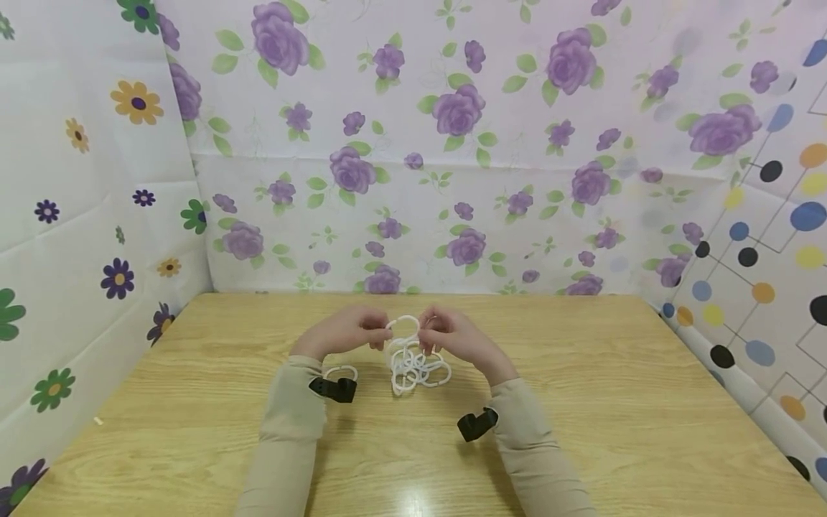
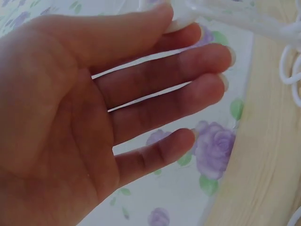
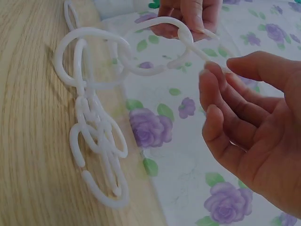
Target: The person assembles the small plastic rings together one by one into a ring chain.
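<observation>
Above the middle of the worktop (image 1: 581, 431), both hands meet over a chain (image 1: 413, 366) of white plastic rings. Left hand (image 1: 342, 332) — thumb and forefinger pinch the top ring (image 1: 405, 327) at its left side; in the left wrist view the other three fingers (image 2: 188, 89) lie straight and spread, holding nothing. Right hand (image 1: 455, 334) — the fingertips (image 3: 214, 80) close on the same ring from the right, at the straight end that runs past its knot-like joint; in the right wrist view the remaining fingers are loosely curled, the palm bare. How firmly this grip holds cannot be told, since the contact point is partly hidden behind the fingers.

The top ring stands raised between the two hands, and the rest of the chain hangs from it in a tangle of linked rings, its lower loops resting on the worktop just in front of the hands. A loose ring (image 1: 340, 373) lies on the wood close beside the left wrist, apart from the chain. Each wrist carries a small black camera mount (image 1: 478, 424) over a beige sleeve (image 1: 284, 431). Flowered cloth (image 1: 452, 143) — purple roses on white — screens the back of the worktop.
</observation>
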A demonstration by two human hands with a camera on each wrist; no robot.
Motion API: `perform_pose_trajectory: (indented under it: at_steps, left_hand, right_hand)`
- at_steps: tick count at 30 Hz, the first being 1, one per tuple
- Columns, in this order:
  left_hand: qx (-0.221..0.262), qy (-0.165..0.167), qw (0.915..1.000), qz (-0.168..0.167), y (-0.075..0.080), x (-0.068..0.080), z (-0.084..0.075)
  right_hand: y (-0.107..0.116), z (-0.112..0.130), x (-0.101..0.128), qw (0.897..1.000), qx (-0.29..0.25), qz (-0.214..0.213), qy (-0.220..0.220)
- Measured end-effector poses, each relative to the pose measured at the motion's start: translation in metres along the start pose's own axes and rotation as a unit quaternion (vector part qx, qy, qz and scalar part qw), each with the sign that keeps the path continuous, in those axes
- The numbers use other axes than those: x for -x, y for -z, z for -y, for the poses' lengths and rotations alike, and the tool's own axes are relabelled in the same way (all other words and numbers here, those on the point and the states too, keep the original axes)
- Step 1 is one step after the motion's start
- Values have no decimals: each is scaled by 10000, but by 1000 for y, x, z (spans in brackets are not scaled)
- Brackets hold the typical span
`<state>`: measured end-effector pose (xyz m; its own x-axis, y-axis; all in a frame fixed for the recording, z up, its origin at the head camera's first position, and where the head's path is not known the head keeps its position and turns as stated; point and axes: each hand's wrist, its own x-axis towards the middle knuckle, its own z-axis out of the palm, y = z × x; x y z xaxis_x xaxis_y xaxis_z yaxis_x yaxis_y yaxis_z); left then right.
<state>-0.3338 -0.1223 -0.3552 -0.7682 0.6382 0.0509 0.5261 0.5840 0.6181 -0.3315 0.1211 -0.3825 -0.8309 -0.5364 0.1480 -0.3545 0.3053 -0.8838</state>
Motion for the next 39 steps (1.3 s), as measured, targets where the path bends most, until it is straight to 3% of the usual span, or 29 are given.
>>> perform_pose_trajectory:
  at_steps: [4, 7, 11, 14, 16, 20, 27, 31, 34, 39]
  left_hand:
    - [-54, 187, 9995, -264, 6, 6, 4]
    - [1, 339, 9987, -385, 9, 9, 7]
    - [66, 475, 9978, -453, 11, 11, 9]
    - [65, 522, 9976, -454, 11, 12, 9]
    - [77, 541, 9976, -418, 11, 12, 9]
    - [109, 434, 9984, -334, 10, 11, 9]
    - [41, 345, 9987, -377, 12, 11, 9]
    - [50, 358, 9987, -355, 12, 11, 9]
    - [77, 352, 9989, -309, 12, 10, 8]
    - [88, 379, 9990, -216, 9, 9, 8]
  right_hand:
    - [-9, 7, -1, 9997, 237, -16, 58]
    - [-24, 14, -2, 9951, 691, 655, 269]
    - [-57, 19, -6, 9673, 1530, 1976, 425]
    - [-81, 18, -9, 9443, 2172, 2459, 259]
    - [-92, 16, -10, 9361, 2498, 2476, 95]
    - [-102, 16, -12, 9293, 2920, 2260, -11]
    - [-103, 21, -15, 9177, 3316, 2177, -211]
    - [-100, 22, -14, 9027, 3659, 2263, -81]
    - [-94, 22, -12, 9050, 3610, 2251, -45]
    - [-73, 26, -9, 9389, 2708, 2124, -4]
